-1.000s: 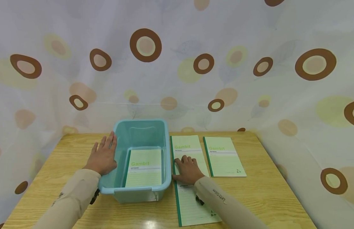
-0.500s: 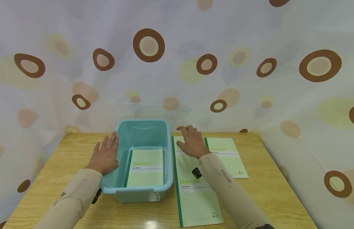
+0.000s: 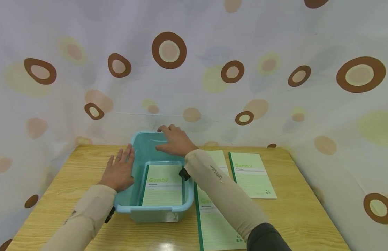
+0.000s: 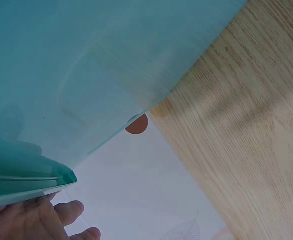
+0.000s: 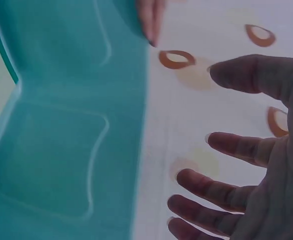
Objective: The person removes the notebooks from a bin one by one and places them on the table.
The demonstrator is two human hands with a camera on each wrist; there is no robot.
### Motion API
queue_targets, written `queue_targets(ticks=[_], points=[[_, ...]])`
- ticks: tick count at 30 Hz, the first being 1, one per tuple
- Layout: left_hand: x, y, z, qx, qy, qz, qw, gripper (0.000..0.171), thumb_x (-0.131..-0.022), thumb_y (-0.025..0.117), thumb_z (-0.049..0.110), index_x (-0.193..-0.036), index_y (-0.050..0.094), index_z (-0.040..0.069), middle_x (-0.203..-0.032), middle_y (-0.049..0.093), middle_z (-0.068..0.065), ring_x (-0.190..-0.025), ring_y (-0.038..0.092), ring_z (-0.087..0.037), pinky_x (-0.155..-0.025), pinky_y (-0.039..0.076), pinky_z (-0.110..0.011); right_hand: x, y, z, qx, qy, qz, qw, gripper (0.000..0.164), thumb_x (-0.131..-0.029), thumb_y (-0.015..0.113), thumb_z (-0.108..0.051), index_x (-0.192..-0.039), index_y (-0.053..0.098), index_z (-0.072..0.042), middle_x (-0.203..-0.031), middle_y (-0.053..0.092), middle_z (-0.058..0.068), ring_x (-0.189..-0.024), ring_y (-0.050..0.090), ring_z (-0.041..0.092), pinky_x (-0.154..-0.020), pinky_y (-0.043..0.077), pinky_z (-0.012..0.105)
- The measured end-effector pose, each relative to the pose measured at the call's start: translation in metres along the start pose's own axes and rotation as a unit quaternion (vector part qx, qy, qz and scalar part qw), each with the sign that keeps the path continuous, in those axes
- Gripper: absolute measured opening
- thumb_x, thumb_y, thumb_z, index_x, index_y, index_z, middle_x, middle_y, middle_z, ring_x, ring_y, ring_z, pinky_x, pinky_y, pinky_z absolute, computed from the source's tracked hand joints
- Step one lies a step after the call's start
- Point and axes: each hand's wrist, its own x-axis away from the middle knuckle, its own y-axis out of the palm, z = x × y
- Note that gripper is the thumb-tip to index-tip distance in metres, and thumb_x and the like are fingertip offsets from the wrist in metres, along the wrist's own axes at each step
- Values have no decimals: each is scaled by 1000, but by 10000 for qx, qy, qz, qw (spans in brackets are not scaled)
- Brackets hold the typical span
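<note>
A light blue plastic basin (image 3: 152,217) stands on the table with a pale green "Gambit" notebook (image 3: 165,188) lying flat inside. Along its left rim rests my left hand (image 3: 116,172), fingers straight; the left wrist view shows this hand (image 4: 29,220) against the edge of the basin (image 4: 86,60). My right hand (image 3: 176,141) is over the far right part of the basin, fingers spread and slightly bent, holding nothing. In the right wrist view the right hand (image 5: 271,165) appears apart from the basin wall (image 5: 51,150). The right forearm crosses the basin's right rim and partly hides two notebooks.
Right of the basin, a near notebook (image 3: 214,226) and a far notebook (image 3: 219,158) lie in a column. Another notebook (image 3: 253,174) lies farther right. A patterned white sheet (image 3: 200,94) hangs behind the wooden table (image 3: 297,209).
My right hand has lifted from the notebooks beside the basin and moved away and left, over the basin's far end. The left hand stays on the rim; the view has shifted slightly.
</note>
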Motion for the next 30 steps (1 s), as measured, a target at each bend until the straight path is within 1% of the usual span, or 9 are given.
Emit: queue_targets(ticks=[5, 9, 10, 14, 19, 22, 25, 27, 30], points=[[0, 1, 1, -81, -6, -48, 10000, 84, -80, 59, 5, -149, 14, -11, -159, 5, -24, -143, 5, -47, -110, 8, -66, -27, 31, -11, 349, 377, -575, 9970, 65, -87, 62, -47, -144, 42, -23, -144, 43, 9, -127, 46, 29, -104, 38, 46], [2, 1, 3, -169, 26, 21, 9999, 84, -80, 61, 7, -149, 17, -11, -158, 8, -24, -143, 8, -48, -110, 11, -66, -39, 55, -12, 387, 752, -1032, 9911, 68, -86, 63, -49, -146, 41, -23, -148, 42, 7, -133, 42, 28, -110, 30, 49], [2, 0, 3, -204, 38, 44, 9998, 84, -80, 61, 7, -148, 17, -12, -158, 8, -24, -143, 8, -48, -110, 12, -66, -41, 59, -12, 337, 830, -1157, 9892, 69, -86, 63, -49, -146, 41, -22, -147, 43, 6, -133, 43, 27, -109, 31, 48], [3, -1, 1, -297, 58, 118, 9995, 84, -80, 62, 8, -148, 18, -12, -158, 9, -25, -142, 10, -48, -109, 14, -66, -45, 71, -10, -105, 1084, -1484, 9829, 73, -87, 64, -46, -148, 38, -16, -147, 45, 6, -130, 46, 24, -105, 39, 41], [2, -1, -1, -208, 34, 119, 9997, 83, -80, 59, 6, -149, 17, -11, -159, 7, -23, -143, 9, -47, -110, 11, -65, -53, 94, -1, -1039, 1438, -1489, 9728, 76, -84, 72, -32, -147, 38, -5, -145, 46, 9, -129, 47, 25, -101, 43, 36], [1, -2, 0, -160, 25, 128, 9998, 82, -80, 57, 5, -149, 16, -10, -159, 7, -22, -143, 8, -46, -111, 11, -65, -58, 112, 8, -1134, 1620, -1645, 9664, 77, -82, 75, -30, -145, 39, -4, -142, 49, 9, -125, 50, 24, -97, 46, 35], [1, -2, 0, -158, 28, 145, 9998, 82, -79, 57, 4, -149, 16, -10, -159, 7, -22, -143, 8, -46, -111, 11, -65, -62, 125, 15, -812, 1839, -1949, 9600, 74, -81, 74, -36, -142, 44, -7, -136, 53, 6, -117, 55, 21, -92, 48, 33], [0, -1, 0, -151, 18, 139, 9998, 83, -79, 57, 4, -150, 16, -10, -159, 7, -22, -144, 8, -46, -111, 11, -64, -63, 128, 16, -598, 1934, -2116, 9562, 68, -81, 73, -38, -137, 49, -8, -127, 58, 4, -107, 58, 19, -86, 49, 33], [0, -1, 0, -177, -1, 125, 9998, 84, -80, 59, 5, -150, 16, -9, -159, 7, -22, -144, 8, -45, -111, 12, -64, -63, 129, 15, -437, 1990, -2168, 9547, 54, -79, 75, -40, -120, 60, -9, -105, 63, 1, -87, 59, 17, -75, 50, 31]])
